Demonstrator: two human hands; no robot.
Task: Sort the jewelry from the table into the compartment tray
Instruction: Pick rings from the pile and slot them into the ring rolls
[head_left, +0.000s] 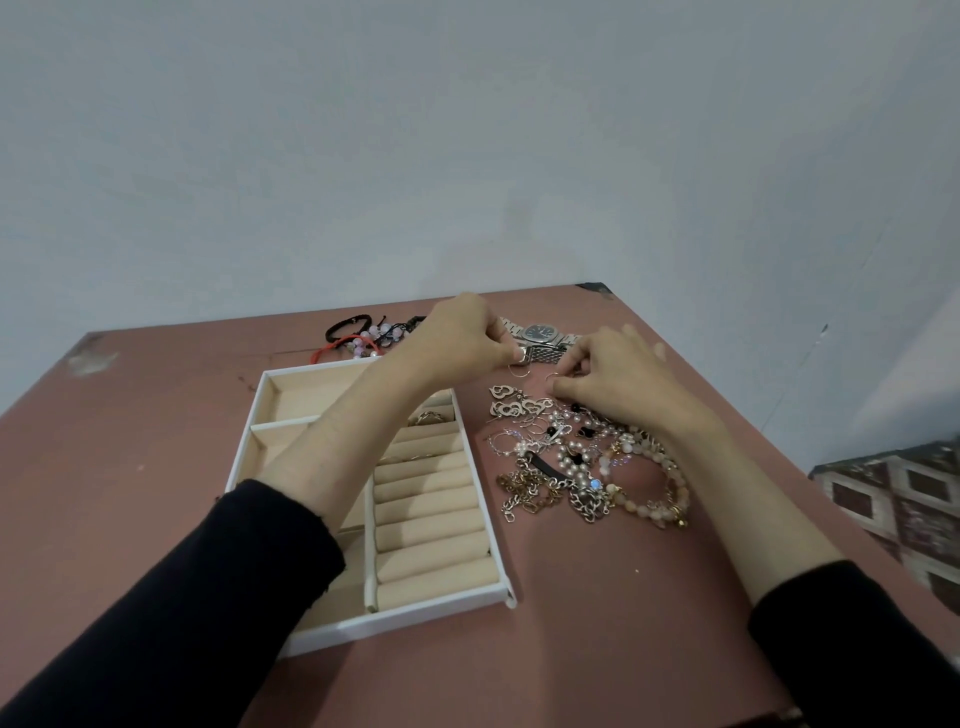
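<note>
Now the tangled pile of jewelry (582, 457), made of silver and gold chains, pearl pieces, heart-shaped silver earrings and a bracelet of pale pink beads, lies on the reddish-brown worktop (597, 613), just to the right of the tray. The white compartment tray with beige lining (358, 626) sits left of the middle. Its right column holds a row of beige padded rolls, and a small silver ring (430, 417) is stuck between the upper rolls. A thin gold piece lies a little lower among the rolls; the arm hides part of it.

The left hand (462, 338) reaches over the tray, and its fingers are pinched together on a thin silver hoop earring (518, 370), which hangs just above the worktop at the far end of the pile. The right hand (613, 374) is beside it, the thumb and forefinger closed on a second thin silver hoop (555, 378), while the other fingers are spread out. Both forearms are bare, with black sleeves (234, 597) pushed up.

Behind the hands lies a silver metal wristwatch with a dark dial (543, 335), partly hidden by the fingers. Further left, near the far edge of the worktop, is a small group of black and red cord bracelets with pink beads (358, 338). A plain pale wall (467, 156) stands behind the worktop.
</note>
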